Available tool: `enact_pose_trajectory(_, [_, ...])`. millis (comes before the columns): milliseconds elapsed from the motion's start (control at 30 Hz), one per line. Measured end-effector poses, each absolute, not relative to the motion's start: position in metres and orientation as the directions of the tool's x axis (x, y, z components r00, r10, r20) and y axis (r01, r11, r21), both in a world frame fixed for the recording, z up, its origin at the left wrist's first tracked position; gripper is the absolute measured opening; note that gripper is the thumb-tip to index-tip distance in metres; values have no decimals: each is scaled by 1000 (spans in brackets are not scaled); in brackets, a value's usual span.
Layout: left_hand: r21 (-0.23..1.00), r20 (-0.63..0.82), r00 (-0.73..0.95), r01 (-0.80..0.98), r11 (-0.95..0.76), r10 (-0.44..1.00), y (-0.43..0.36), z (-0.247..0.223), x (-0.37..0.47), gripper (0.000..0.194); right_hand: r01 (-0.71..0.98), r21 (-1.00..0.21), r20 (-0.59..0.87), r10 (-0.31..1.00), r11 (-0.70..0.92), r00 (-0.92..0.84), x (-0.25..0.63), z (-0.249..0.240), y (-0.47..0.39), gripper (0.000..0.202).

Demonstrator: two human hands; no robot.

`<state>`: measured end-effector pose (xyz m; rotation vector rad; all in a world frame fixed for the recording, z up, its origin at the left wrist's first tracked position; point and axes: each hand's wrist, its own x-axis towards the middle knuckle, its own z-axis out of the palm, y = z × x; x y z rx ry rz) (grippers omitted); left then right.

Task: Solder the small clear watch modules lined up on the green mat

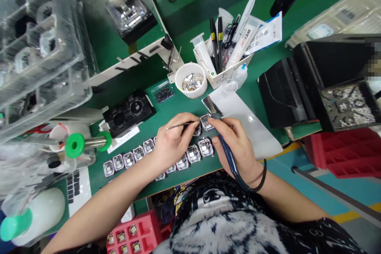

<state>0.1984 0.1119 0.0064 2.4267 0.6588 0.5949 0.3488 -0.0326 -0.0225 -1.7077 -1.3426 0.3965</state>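
Note:
My left hand [174, 137] is closed on a pair of thin dark tweezers [181, 125], whose tips reach a small square module at the right end of the upper row. In my right hand [236, 143] is a soldering iron [228, 151] with a blue handle, a dark cord and a greyish front end. My right fingertips touch a silvery module [206, 122] beside the tweezers. Two rows of similar modules run across the green bench, among them one [205, 147] just below my hands and one [128, 159] farther left. My left hand and forearm cover part of both rows.
A white cup [192, 92] of small metal bits stands behind my hands, near a box [217, 81] of pens and syringes. Right are a white sheet [256, 131] and a black machine [287, 91]. Left stand a green spool [75, 145], a black fixture [128, 113] and stacked clear trays [44, 87].

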Motion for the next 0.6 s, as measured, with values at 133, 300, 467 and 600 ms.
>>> enact_pose_trajectory(133, [603,264,784,320,-730,562,111,8,200,12,584,-809,329,872,62,363,350,-21,-34,44])
enact_pose_trajectory(300, [601,294,785,291,-744,545,108,4,198,15,582,-791,479,784,191,394,353,-18,-44,45])
enact_pose_trajectory(467, [594,328,782,265,-760,529,107,1,196,17,593,-783,486,779,187,396,353,-18,-50,32])
enact_pose_trajectory(600, [591,337,777,266,-762,532,106,1,196,17,562,-800,483,782,212,393,352,-17,-48,29])
